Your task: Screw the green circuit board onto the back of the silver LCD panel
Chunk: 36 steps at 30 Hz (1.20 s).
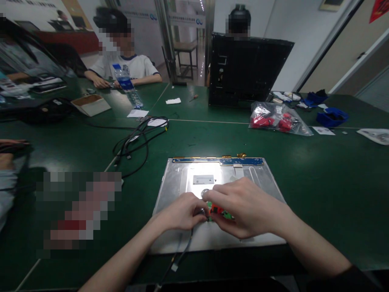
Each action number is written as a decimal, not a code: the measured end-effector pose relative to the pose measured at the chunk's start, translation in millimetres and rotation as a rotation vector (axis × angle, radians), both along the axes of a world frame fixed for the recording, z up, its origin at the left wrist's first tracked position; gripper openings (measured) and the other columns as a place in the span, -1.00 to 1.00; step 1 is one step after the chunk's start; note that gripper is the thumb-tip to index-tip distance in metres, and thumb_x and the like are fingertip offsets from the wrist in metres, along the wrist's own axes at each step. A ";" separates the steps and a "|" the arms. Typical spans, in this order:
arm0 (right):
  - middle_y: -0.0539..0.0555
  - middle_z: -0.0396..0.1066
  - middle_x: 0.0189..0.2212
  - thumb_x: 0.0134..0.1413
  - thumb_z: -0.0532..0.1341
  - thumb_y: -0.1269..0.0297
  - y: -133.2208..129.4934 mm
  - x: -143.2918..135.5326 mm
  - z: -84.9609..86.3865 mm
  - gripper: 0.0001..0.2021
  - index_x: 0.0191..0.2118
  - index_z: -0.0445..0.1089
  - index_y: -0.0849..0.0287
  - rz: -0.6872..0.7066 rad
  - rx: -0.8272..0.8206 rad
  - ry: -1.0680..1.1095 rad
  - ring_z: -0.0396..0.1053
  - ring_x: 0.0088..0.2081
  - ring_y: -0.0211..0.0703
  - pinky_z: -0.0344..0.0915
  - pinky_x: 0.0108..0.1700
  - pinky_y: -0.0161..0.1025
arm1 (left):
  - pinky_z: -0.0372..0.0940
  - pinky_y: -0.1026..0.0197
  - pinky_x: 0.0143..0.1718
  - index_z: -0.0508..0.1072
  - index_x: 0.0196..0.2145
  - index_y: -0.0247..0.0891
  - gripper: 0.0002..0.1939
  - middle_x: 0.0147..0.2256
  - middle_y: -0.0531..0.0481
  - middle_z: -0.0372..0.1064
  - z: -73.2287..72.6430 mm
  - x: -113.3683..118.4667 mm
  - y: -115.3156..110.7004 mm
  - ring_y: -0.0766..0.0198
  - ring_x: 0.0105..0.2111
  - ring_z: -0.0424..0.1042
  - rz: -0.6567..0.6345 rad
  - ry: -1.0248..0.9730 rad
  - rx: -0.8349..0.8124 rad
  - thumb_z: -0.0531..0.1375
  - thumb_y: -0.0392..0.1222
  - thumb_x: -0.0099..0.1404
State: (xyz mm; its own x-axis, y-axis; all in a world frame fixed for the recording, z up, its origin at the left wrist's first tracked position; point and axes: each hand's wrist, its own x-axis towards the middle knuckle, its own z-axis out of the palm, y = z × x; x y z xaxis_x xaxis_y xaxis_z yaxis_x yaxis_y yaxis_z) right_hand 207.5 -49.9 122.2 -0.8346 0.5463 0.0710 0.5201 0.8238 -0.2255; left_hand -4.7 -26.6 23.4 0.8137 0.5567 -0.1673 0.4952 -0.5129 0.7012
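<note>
A silver display panel [173, 190] lies flat in front of me, with a long blue circuit strip [243, 161] along its far edge. My right hand [243, 207] is closed around a small red-and-black tool [216, 208], mostly hidden by the fingers. A round silver cap [206, 194] shows at my right index fingertip. Under the fingers lies a green circuit board [227, 215], only partly visible. My left hand [185, 211] pinches at the board's left side, close to the tool. From beneath it a thin dark cable [190, 239] runs toward me; what the fingertips grip is hidden.
Black cables [146, 138] lie coiled at left, near a water bottle [129, 87] and an open box [91, 106]. A black monitor [246, 71] stands at the back, beside a clear bag [276, 118] with red items. People [124, 67] sit across the green table [328, 182].
</note>
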 end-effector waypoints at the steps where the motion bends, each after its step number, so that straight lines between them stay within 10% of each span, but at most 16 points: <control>1: -0.01 0.38 -0.37 0.16 0.10 0.24 -0.2 0.3 0.6 -0.84 -0.16 0.22 0.16 0.006 0.002 0.004 0.20 -0.47 -0.25 -0.10 -0.48 -0.24 | 0.16 0.30 -0.43 0.57 -0.33 -0.30 -0.83 -0.49 0.02 0.44 -0.2 0.0 0.1 0.28 -0.51 0.33 0.004 -0.001 0.002 0.16 -0.31 0.20; 9: -0.02 0.41 -0.42 0.27 0.05 -0.03 0.4 -0.6 -3.0 -0.69 -0.16 0.24 0.13 -0.024 0.049 -0.012 0.25 -0.48 -0.24 -0.18 -0.49 -0.25 | 0.16 0.29 -0.42 0.56 -0.30 -0.30 -0.85 -0.43 -0.01 0.48 -7.2 -1.2 -0.6 0.24 -0.45 0.39 0.009 -0.005 -0.004 0.19 -0.30 0.19; 20: -0.01 0.38 -0.36 0.17 0.07 0.26 -0.3 -0.5 -0.1 -0.82 -0.12 0.23 0.16 -0.007 0.009 0.006 0.19 -0.47 -0.26 -0.14 -0.49 -0.24 | 0.12 0.31 -0.45 0.58 -0.32 -0.28 -0.81 -0.53 0.05 0.41 -1.3 -1.0 0.0 0.32 -0.54 0.30 -0.020 -0.033 0.046 0.15 -0.36 0.18; 31: -0.01 0.40 -0.43 0.27 0.05 -0.07 0.1 -0.6 -3.2 -0.65 -0.14 0.29 0.14 -0.047 0.057 -0.019 0.27 -0.48 -0.25 -0.20 -0.49 -0.25 | 0.12 0.30 -0.47 0.57 -0.31 -0.28 -0.85 -0.53 0.04 0.40 -6.6 -1.8 -0.9 0.29 -0.53 0.30 0.011 -0.011 0.017 0.20 -0.24 0.22; 36: -0.02 0.40 -0.44 0.30 0.04 0.13 -0.6 -1.4 -3.6 -0.79 -0.15 0.29 0.13 -0.067 0.074 -0.013 0.25 -0.50 -0.26 -0.20 -0.49 -0.25 | 0.14 0.29 -0.44 0.55 -0.39 -0.30 -0.85 -0.51 0.02 0.41 -3.3 -1.2 -0.9 0.28 -0.50 0.33 0.001 -0.009 0.014 0.16 -0.28 0.22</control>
State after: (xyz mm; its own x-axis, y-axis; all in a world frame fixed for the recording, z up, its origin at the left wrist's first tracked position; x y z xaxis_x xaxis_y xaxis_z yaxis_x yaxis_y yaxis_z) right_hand 206.1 -50.5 118.5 -0.7974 0.5947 0.1026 0.5772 0.8011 -0.1583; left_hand -5.8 -27.5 20.1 0.8147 0.5597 -0.1515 0.4889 -0.5227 0.6984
